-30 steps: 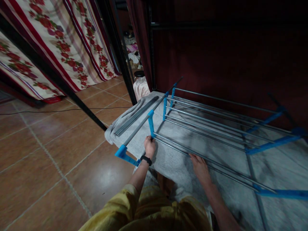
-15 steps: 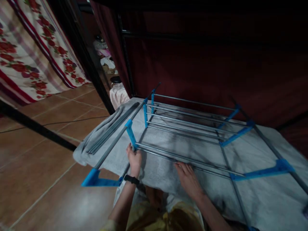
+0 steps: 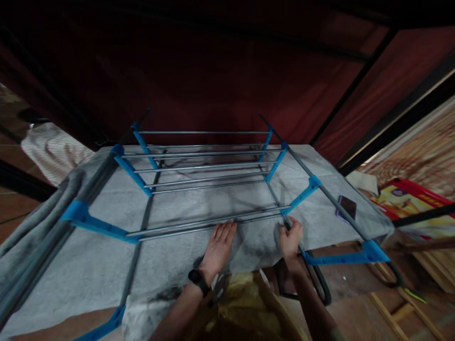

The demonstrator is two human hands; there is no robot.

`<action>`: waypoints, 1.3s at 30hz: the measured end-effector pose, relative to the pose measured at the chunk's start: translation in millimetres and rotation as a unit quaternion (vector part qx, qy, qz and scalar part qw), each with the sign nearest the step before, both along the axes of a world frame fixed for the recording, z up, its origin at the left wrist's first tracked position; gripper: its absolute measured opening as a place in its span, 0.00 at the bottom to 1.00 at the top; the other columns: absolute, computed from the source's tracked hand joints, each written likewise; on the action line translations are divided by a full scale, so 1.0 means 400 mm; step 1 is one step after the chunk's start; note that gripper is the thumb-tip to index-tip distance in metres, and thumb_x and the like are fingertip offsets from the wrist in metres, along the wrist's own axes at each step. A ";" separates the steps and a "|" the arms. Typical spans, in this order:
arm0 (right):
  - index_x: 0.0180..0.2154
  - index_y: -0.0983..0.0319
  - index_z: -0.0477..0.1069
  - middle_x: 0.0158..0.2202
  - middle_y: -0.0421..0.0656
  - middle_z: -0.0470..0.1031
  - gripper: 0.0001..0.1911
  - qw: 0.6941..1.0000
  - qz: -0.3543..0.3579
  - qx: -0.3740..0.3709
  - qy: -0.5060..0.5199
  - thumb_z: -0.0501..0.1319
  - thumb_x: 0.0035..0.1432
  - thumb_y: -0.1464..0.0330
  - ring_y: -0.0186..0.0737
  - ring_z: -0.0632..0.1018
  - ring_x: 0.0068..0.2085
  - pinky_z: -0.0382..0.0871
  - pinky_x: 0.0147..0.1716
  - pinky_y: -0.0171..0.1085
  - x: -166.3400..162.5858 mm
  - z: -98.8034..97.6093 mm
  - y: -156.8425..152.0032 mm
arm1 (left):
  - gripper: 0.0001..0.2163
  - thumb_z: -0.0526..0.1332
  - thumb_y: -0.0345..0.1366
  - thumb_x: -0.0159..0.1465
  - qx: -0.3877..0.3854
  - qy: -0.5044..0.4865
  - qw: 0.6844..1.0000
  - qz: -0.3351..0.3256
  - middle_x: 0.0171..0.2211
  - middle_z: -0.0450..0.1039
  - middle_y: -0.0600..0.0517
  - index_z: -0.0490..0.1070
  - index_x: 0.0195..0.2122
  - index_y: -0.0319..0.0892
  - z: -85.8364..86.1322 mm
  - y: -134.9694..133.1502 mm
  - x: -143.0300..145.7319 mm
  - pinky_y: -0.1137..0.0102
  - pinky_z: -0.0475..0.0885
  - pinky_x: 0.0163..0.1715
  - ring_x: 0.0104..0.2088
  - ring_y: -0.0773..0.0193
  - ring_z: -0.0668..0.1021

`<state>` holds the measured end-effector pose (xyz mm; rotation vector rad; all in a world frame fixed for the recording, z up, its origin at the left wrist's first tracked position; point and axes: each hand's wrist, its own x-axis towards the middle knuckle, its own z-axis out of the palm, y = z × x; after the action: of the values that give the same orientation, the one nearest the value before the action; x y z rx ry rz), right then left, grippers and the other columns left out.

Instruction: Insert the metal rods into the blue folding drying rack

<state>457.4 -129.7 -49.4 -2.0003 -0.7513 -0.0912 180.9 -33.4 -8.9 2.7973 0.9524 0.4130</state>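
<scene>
A rack of grey metal rods [image 3: 199, 180] with blue plastic brackets [image 3: 305, 194] stands on a grey cloth-covered surface. My left hand [image 3: 218, 246], with a black watch on the wrist, lies along the front pair of rods [image 3: 192, 225]. Its fingers are straight and close together, touching the lower rod; the thumb is hidden. At the right end of these rods, my right hand [image 3: 291, 239] is closed around the side pole [image 3: 273, 192], just below a blue bracket. Another blue bracket [image 3: 348, 257] is beyond that hand, near the cloth's edge.
A phone [image 3: 346, 208] lies on the grey cloth [image 3: 185, 265] to the right. A red and yellow box [image 3: 415, 203] is farther right. Dark red curtain [image 3: 213, 85] hangs behind the rack. A wooden frame [image 3: 401, 308] is on the floor at lower right.
The view has swung right. My left hand has gone from the left end of the front rods to their middle; my right hand has moved from the rods to the right side pole.
</scene>
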 end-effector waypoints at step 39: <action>0.38 0.60 0.73 0.36 0.49 0.74 0.17 0.986 0.063 -0.142 -0.053 0.53 0.61 0.57 0.47 0.73 0.36 0.69 0.40 0.45 0.073 0.040 0.071 | 0.28 0.49 0.21 0.66 -0.074 0.019 0.997 0.029 0.59 0.75 0.40 0.69 0.65 0.42 -0.013 0.104 0.032 0.53 0.68 0.62 0.61 0.48 0.76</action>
<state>486.4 -101.5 -33.3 -2.2231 -1.0043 -0.0170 193.8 8.3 -14.2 2.6594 1.0284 0.2855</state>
